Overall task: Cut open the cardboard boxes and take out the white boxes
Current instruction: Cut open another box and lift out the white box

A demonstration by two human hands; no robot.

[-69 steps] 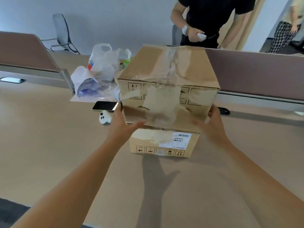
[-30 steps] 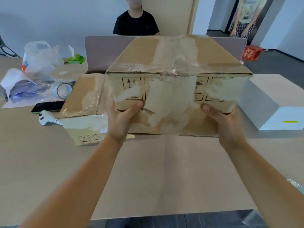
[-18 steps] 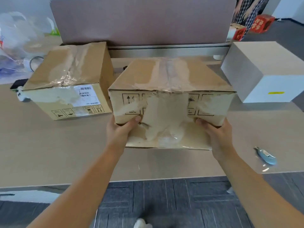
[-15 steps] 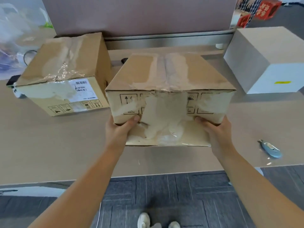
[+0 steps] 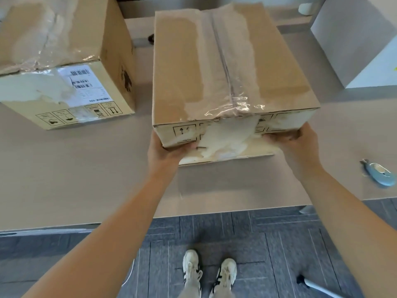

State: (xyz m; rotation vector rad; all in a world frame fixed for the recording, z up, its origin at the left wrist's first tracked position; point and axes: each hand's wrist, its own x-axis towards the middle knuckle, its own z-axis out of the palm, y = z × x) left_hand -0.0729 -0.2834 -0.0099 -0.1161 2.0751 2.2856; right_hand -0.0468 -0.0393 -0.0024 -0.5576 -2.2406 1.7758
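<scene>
A taped cardboard box [image 5: 227,67] is in the middle of the table, its near edge raised. My left hand [image 5: 163,151] grips its near left bottom corner, thumb on the front face. My right hand [image 5: 294,143] grips the near right bottom corner the same way. A second taped cardboard box [image 5: 62,57] with a white shipping label stands on the table to the left. A white box [image 5: 352,41] stands at the far right. A blue box cutter [image 5: 378,175] lies on the table right of my right arm.
The table's [image 5: 71,179] front edge runs just below my wrists, with dark carpet tiles and my feet beneath. A partition rail runs behind the boxes. A small white item [image 5: 306,7] sits at the back right.
The box in my hands has come down from the second box's top and toward me, and now is low over the table. The view has tilted down.
</scene>
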